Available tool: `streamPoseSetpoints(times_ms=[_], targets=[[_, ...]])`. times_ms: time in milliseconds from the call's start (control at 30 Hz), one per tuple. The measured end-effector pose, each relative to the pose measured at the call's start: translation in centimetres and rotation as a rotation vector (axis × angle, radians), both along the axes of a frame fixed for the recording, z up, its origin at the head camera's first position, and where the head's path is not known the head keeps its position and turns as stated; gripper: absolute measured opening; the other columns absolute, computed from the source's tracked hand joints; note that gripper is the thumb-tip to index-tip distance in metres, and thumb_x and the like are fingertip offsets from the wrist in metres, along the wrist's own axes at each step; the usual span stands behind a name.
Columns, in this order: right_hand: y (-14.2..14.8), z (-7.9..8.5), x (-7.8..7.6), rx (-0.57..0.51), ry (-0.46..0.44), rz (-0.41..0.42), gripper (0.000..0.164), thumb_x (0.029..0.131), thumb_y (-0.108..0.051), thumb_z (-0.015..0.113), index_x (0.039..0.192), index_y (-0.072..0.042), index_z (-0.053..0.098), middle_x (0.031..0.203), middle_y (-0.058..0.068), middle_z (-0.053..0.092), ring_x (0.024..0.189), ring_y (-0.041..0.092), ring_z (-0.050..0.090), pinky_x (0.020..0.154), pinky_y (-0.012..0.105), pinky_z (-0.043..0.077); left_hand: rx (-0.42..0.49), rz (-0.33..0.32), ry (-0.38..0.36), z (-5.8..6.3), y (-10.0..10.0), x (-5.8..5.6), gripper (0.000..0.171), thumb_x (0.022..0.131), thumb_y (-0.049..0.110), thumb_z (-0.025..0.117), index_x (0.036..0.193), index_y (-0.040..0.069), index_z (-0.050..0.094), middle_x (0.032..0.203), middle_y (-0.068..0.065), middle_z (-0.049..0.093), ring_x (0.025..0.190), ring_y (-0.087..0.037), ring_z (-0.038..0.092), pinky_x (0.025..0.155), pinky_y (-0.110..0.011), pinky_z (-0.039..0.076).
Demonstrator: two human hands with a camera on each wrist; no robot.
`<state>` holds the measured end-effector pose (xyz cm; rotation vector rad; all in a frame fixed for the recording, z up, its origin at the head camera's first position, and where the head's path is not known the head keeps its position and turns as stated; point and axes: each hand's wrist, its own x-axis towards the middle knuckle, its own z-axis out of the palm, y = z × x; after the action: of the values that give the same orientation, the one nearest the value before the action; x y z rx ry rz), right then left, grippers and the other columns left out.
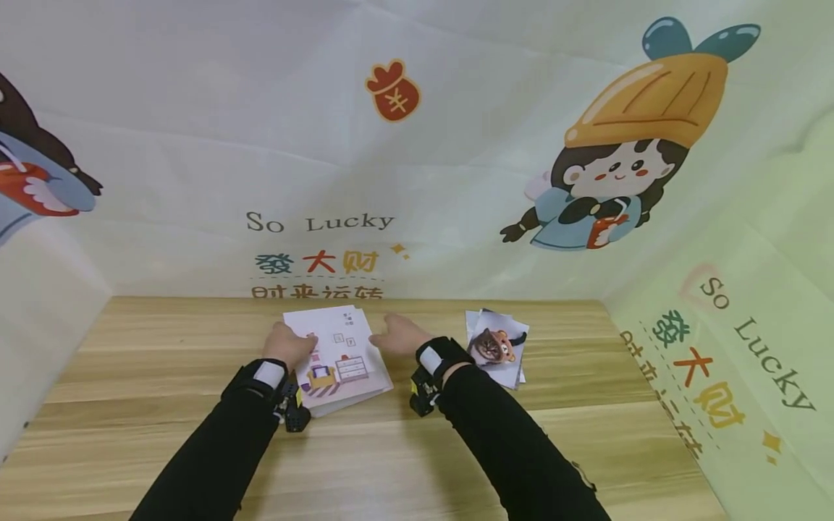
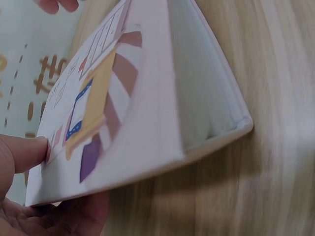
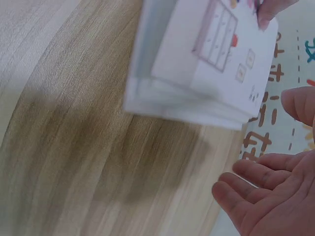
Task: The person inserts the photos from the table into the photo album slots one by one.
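Observation:
A white photo album (image 1: 344,362) with a drawn room on its cover is tilted above the table, its front cover slightly apart from the pages. My left hand (image 1: 287,343) grips its left edge, the thumb (image 2: 30,153) on the cover and the fingers underneath. Pale, see-through page edges (image 3: 162,101) show at the album's side in the right wrist view. Just right of the album is my right hand (image 1: 400,336); in the right wrist view its palm (image 3: 290,196) faces up with the fingers extended, apart from the album and holding nothing.
A small stack of photos (image 1: 498,351), the top one of a cat in a bear hat, lies right of my right hand. The wooden table (image 1: 560,449) meets a printed cloth wall (image 1: 456,239) at the back, with more printed cloth (image 1: 736,304) on the right.

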<state>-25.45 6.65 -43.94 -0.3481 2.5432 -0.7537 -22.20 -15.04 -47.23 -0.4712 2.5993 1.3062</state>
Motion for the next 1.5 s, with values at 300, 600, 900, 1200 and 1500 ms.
streamPoseSetpoints(times_ms=[300, 600, 900, 1200, 1500], targets=[[1.1, 1.1, 1.4, -0.077, -0.108, -0.164, 0.041, 0.101, -0.015, 0.058, 0.129, 0.015, 0.06, 0.122, 0.021, 0.063, 0.101, 0.027, 0.059, 0.085, 0.032, 0.048, -0.014, -0.103, 0.024, 0.2, 3.5, 0.5, 0.064, 0.099, 0.014, 0.062, 0.137, -0.029, 0.034, 0.119, -0.044, 0.056, 0.108, -0.049, 0.063, 0.096, -0.052, 0.054], [2.1, 1.8, 2.3, -0.151, -0.231, -0.321, 0.027, 0.103, -0.013, 0.057, 0.119, 0.009, 0.058, 0.091, 0.011, 0.05, 0.067, 0.017, 0.04, 0.065, 0.03, 0.034, 0.029, -0.157, 0.047, 0.9, 5.9, 1.3, 0.057, 0.097, 0.012, 0.061, 0.131, -0.029, 0.04, 0.119, -0.043, 0.057, 0.109, -0.047, 0.06, 0.1, -0.053, 0.051], [3.7, 1.5, 2.0, -0.342, -0.347, -0.566, 0.046, 0.104, -0.014, 0.055, 0.138, 0.016, 0.054, 0.104, 0.025, 0.061, 0.092, 0.032, 0.061, 0.1, 0.045, 0.057, 0.091, -0.197, -0.015, 1.5, 6.7, 1.4, 0.057, 0.1, 0.012, 0.058, 0.136, -0.028, 0.037, 0.121, -0.039, 0.054, 0.112, -0.046, 0.06, 0.101, -0.049, 0.051], [4.8, 0.9, 1.7, -0.387, -0.365, -0.64, 0.018, 0.1, -0.006, 0.052, 0.108, 0.009, 0.058, 0.089, 0.014, 0.055, 0.074, 0.023, 0.055, 0.068, 0.029, 0.053, 0.149, -0.216, -0.034, 1.7, 7.5, 1.5, 0.054, 0.099, 0.009, 0.056, 0.136, -0.026, 0.039, 0.118, -0.036, 0.054, 0.104, -0.041, 0.064, 0.084, -0.038, 0.055], [4.9, 2.7, 1.3, -0.388, -0.359, -0.58, 0.029, 0.103, -0.014, 0.045, 0.075, -0.006, 0.046, 0.071, 0.002, 0.042, 0.062, 0.014, 0.039, 0.06, 0.024, 0.033, 0.187, -0.228, -0.125, 2.1, 7.2, 1.0, 0.05, 0.102, 0.017, 0.051, 0.133, -0.022, 0.045, 0.115, -0.029, 0.056, 0.101, -0.036, 0.066, 0.086, -0.035, 0.054]])
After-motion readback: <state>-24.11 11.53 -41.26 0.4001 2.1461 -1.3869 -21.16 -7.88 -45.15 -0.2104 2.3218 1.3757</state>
